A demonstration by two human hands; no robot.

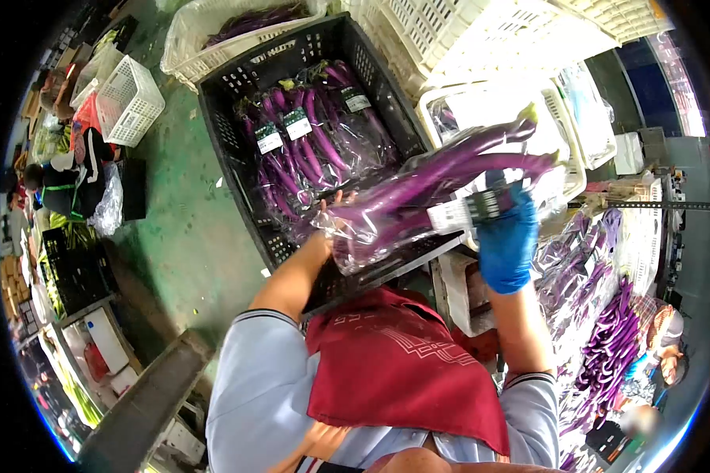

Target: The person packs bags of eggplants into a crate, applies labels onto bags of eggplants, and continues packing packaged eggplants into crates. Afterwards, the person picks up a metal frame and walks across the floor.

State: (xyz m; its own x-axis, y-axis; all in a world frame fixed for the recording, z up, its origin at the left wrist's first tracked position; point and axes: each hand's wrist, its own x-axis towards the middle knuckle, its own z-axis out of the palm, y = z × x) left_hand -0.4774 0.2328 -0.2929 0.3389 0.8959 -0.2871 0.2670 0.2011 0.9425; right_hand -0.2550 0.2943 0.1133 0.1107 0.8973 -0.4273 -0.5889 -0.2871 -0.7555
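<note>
A clear plastic bag of long purple eggplants [402, 193] is held aloft over the near right corner of a black crate, slanting up to the right. My right hand [508, 236], in a blue glove, is closed around its right part, beside a white and dark label [451, 215]. At the bag's left end, my bare left hand [331, 223] grips the plastic, its fingers partly hidden by the film. Inside the black crate [233, 185] lie several more bagged eggplants [308, 130] with labels.
White crates [521, 35] stand beyond the black crate; one pale crate [183, 47] contains eggplants. At right are bagged eggplants [572, 264], a loose eggplant heap [611, 339] and another person [661, 327]. More people and a white basket [130, 102] are across the green floor [173, 197].
</note>
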